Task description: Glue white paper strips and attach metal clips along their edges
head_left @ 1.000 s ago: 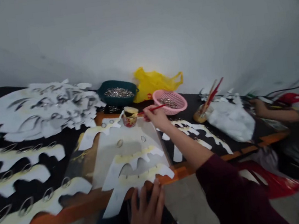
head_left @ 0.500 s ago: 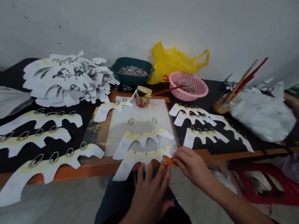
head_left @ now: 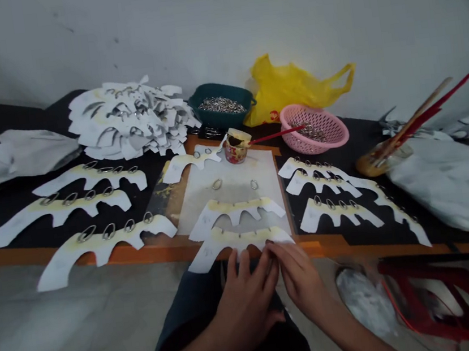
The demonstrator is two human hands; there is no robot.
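Both hands sit low at the table's (head_left: 99, 256) near orange edge, fingertips meeting at the right end of the nearest white cut piece (head_left: 226, 246). The left hand (head_left: 244, 302) lies flat, its fingers (head_left: 266, 264) stretched out and slightly fanned, tips on or just at the near edge of the piece. The right hand (head_left: 300, 275) comes in beside it with fingers held close together, tips touching the same edge; whether they pinch the paper or only rest against it I cannot tell.

The piece lies directly ahead of the fingertips, its long axis running left to right across them, yellow glue band along the far side, notched edge toward the hands. Most of its length stretches away left of the fingers, so the left hand is nearer the bulk and the right hand nearer the right tip.

Just beyond it is a second glued piece (head_left: 238, 209), then two loose metal rings (head_left: 217, 184), and farther ahead a small glue cup (head_left: 236, 148) with a red brush (head_left: 274, 134) resting in it
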